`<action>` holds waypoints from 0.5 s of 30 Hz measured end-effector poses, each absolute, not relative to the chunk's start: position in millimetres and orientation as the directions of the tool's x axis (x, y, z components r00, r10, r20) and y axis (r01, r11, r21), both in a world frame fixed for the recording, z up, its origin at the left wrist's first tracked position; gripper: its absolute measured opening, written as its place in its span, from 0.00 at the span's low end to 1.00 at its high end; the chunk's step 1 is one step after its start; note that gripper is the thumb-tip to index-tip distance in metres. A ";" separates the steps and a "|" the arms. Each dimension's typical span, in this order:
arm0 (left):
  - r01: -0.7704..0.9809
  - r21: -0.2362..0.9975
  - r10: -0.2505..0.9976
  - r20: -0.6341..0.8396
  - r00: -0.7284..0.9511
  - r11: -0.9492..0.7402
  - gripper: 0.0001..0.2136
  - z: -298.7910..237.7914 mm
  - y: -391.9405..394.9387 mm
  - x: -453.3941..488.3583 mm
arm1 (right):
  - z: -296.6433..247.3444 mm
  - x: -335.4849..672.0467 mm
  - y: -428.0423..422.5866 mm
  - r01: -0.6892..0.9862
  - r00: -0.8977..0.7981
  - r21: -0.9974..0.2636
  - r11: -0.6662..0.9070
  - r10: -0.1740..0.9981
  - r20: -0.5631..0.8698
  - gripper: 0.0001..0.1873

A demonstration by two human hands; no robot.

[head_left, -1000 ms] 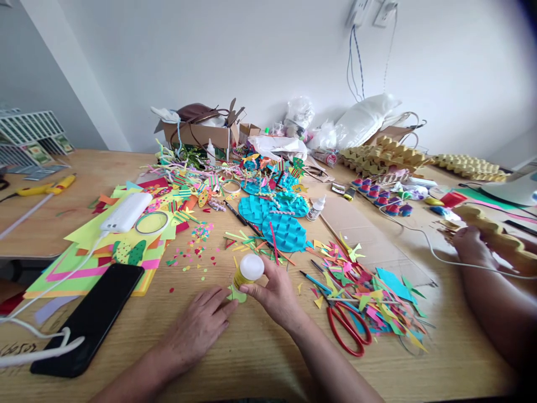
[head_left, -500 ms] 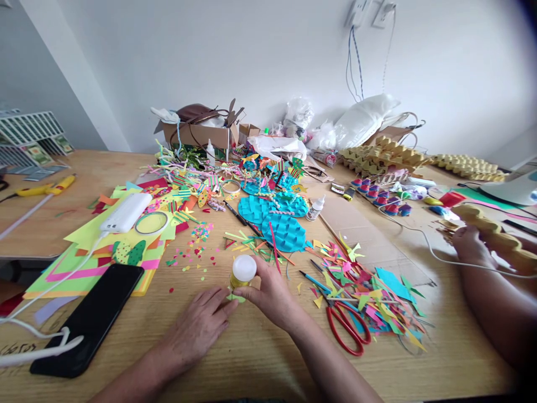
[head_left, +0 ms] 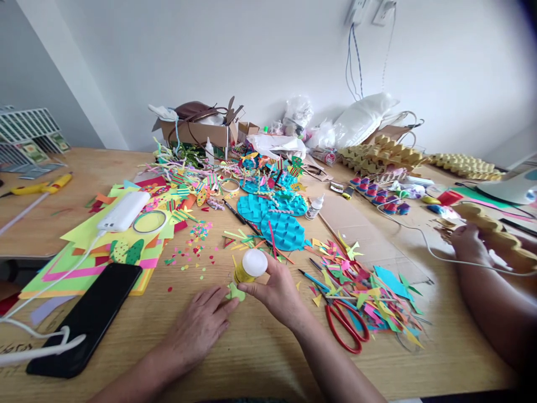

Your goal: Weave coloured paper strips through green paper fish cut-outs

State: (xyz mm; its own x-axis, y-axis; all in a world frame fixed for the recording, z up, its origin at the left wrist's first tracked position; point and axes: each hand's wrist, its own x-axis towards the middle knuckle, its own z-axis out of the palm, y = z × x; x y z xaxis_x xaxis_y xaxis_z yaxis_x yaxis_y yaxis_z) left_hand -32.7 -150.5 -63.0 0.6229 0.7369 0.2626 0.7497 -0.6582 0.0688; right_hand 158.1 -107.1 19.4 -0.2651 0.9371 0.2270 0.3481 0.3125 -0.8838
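My right hand [head_left: 274,294] grips a yellow glue stick [head_left: 249,266] with a white end, held upside down and tilted, its tip on a small light-green paper cutout [head_left: 235,292] on the wooden table [head_left: 260,352]. My left hand [head_left: 201,324] lies flat beside it, fingertips pressing the cutout's left edge. Blue scaled paper discs [head_left: 283,230] lie just beyond the glue stick.
Red-handled scissors [head_left: 346,330] and a heap of coloured paper scraps [head_left: 369,291] sit to the right. A black phone [head_left: 84,319], white power bank [head_left: 123,211] and coloured sheets lie left. Another person's hand [head_left: 472,243] holds egg-carton strip at far right. Boxes and bags line the wall.
The glue stick shifted slightly over the green cutout, leaning left half a second ago and back to the right now. My left hand stayed pressed on the paper.
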 end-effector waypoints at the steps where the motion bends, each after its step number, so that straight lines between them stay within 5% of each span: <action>1: 0.746 0.061 0.732 0.259 0.630 -0.663 0.17 -63.3 -150.5 -33.0 | 19.6 158.3 -107.1 0.341 -0.269 -0.884 0.320 0.934 0.235 0.15; 15: 0.754 0.020 0.734 0.245 0.634 -0.657 0.17 -62.3 -151.1 -32.4 | 9.9 154.9 -104.3 0.358 -0.296 -0.871 0.337 0.925 0.236 0.16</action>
State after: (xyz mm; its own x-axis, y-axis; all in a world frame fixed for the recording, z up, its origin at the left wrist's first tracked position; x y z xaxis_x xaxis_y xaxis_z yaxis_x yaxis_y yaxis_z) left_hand -32.4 -151.1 -62.3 0.6335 0.7338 0.2452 0.7535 -0.6571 0.0197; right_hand 154.9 -104.3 9.9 -0.2963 0.9253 0.2365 0.3582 0.3372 -0.8706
